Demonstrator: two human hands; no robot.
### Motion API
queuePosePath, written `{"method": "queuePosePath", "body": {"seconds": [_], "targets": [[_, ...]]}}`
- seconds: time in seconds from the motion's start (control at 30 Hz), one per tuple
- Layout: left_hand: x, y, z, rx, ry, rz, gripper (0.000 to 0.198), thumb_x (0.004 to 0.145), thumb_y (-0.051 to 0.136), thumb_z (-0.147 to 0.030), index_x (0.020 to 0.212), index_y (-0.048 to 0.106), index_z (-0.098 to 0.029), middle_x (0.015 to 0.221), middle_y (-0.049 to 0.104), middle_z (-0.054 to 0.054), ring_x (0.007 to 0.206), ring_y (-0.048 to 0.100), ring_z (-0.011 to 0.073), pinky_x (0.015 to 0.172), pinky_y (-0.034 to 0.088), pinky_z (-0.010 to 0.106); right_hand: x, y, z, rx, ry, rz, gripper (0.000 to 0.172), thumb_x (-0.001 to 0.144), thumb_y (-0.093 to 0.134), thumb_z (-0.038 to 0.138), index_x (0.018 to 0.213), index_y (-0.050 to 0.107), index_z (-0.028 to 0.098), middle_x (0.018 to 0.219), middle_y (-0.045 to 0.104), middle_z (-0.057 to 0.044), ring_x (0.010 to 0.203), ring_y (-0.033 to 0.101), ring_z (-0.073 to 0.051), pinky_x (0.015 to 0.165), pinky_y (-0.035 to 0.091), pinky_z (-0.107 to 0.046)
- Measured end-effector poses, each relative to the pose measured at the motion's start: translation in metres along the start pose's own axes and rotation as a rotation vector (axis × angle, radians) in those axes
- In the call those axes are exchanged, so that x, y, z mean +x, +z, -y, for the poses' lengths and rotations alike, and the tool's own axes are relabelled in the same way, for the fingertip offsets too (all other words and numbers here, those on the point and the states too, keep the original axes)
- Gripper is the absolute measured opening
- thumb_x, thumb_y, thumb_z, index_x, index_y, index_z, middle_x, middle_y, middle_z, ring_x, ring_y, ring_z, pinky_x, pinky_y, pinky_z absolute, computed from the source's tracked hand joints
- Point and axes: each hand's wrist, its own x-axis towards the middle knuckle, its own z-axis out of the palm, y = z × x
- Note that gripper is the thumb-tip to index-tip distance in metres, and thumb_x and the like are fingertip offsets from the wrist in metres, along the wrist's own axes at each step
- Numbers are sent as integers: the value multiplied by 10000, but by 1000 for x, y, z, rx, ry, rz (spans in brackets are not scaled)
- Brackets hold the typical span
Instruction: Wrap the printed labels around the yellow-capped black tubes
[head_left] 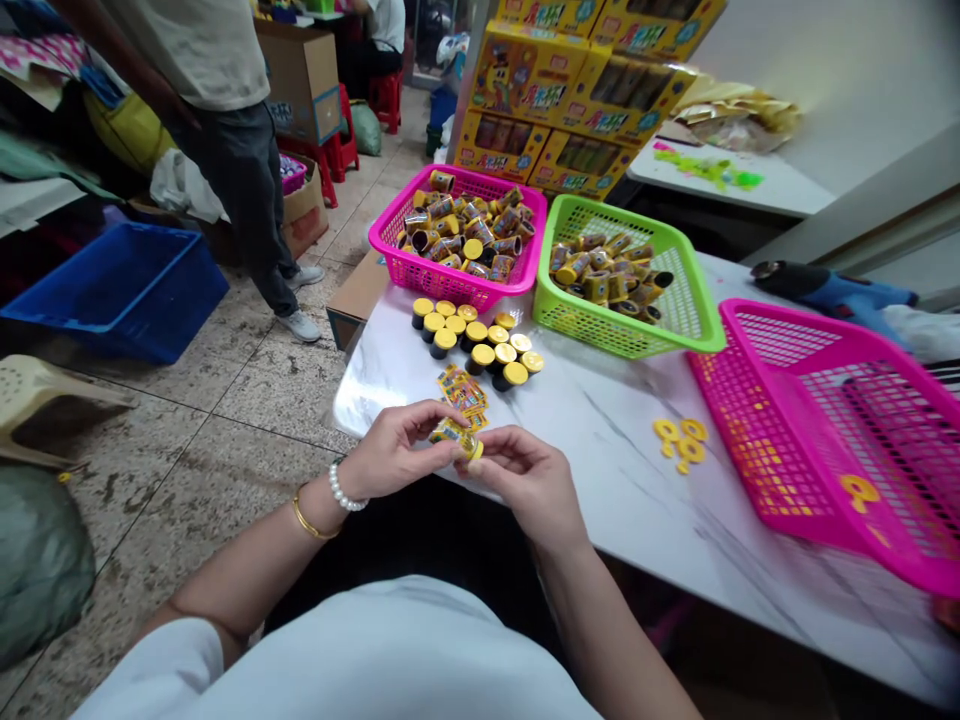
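Observation:
My left hand (394, 450) and my right hand (525, 478) meet at the near edge of the marble table (600, 440). Both pinch a small yellow-capped tube (459, 437) with a colourful label, held on its side between the fingertips. Just beyond my hands lies a small stack of printed labels (463, 392). Behind the labels stand several black tubes with yellow caps (476, 338), upright in a cluster.
A pink basket (420, 268) and a green basket (694, 310) hold labelled tubes. A large pink basket (840, 450) sits right, loose yellow caps (681, 440) beside it. Yellow boxes (577, 90) are stacked behind. A person (225, 130) stands left by a blue crate (112, 290).

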Motion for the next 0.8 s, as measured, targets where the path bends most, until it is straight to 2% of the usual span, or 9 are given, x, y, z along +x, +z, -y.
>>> {"method": "queuePosePath", "body": {"seconds": [0.1, 0.17, 0.23, 0.33, 0.47, 0.57, 0.63, 0.7, 0.8], "targets": [[-2, -7, 1, -11, 37, 25, 500, 847, 720, -292, 1311, 574, -179, 1065, 666, 85, 911, 625, 168, 812, 502, 272, 3, 0, 1, 84, 47, 9, 344, 677, 888, 341, 887, 678, 168, 797, 768, -40, 705, 744, -173, 716, 638, -292], [-2, -11, 0, 18, 102, 41, 559, 834, 740, -287, 1353, 550, -209, 1164, 640, 103, 991, 627, 188, 852, 509, 289, 4, -2, 2, 116, 49, 22, 347, 697, 882, 324, 908, 652, 172, 786, 764, -33, 693, 741, -157, 709, 633, -267], [0, -14, -3, 111, 173, 74, 447, 821, 755, -273, 1246, 638, -202, 1184, 646, 111, 1038, 623, 206, 890, 504, 308, 4, -4, 2, 149, 74, 55, 373, 715, 874, 318, 949, 618, 179, 774, 759, -22, 678, 739, -151, 696, 633, -262], [5, -18, -7, 236, 227, 132, 274, 823, 749, -260, 1079, 710, -172, 1035, 708, 94, 966, 641, 199, 891, 494, 321, 7, -2, -1, 218, 179, 127, 463, 706, 878, 360, 991, 550, 199, 741, 755, -13, 648, 741, -169, 649, 637, -277], [9, -17, -6, 102, 62, 138, 316, 787, 774, -296, 1054, 705, -142, 955, 713, 77, 841, 642, 166, 774, 505, 276, 10, 3, -6, 288, 256, 200, 477, 753, 822, 480, 986, 495, 222, 703, 748, -15, 608, 738, -193, 572, 626, -282], [6, -11, -2, -142, -154, 57, 373, 805, 752, -404, 1040, 677, -124, 801, 681, 37, 646, 602, 112, 600, 491, 223, 8, 1, -8, 197, 81, 199, 364, 858, 733, 449, 1087, 546, 238, 814, 757, -22, 687, 746, -186, 643, 639, -317], [3, -6, -1, -197, -244, 11, 411, 834, 709, -484, 1032, 660, -127, 672, 622, -7, 519, 537, 83, 484, 434, 190, 7, -1, -8, 43, -133, 162, 353, 861, 748, 351, 1175, 616, 261, 1011, 750, -48, 836, 743, -185, 755, 636, -337], [0, -2, -3, -208, -276, -7, 452, 828, 692, -555, 974, 650, -129, 599, 574, -30, 461, 497, 71, 426, 387, 173, 4, -3, -8, -110, -341, 114, 320, 841, 767, 250, 1152, 700, 284, 1144, 723, -55, 996, 710, -200, 864, 610, -350], [-2, 1, -6, -348, -303, 23, 550, 727, 752, -634, 915, 614, -135, 602, 592, -24, 446, 490, 62, 408, 377, 164, 1, 0, -7, -195, -542, 8, 203, 831, 759, 153, 978, 777, 292, 997, 755, -37, 955, 708, -197, 851, 602, -343]]}}
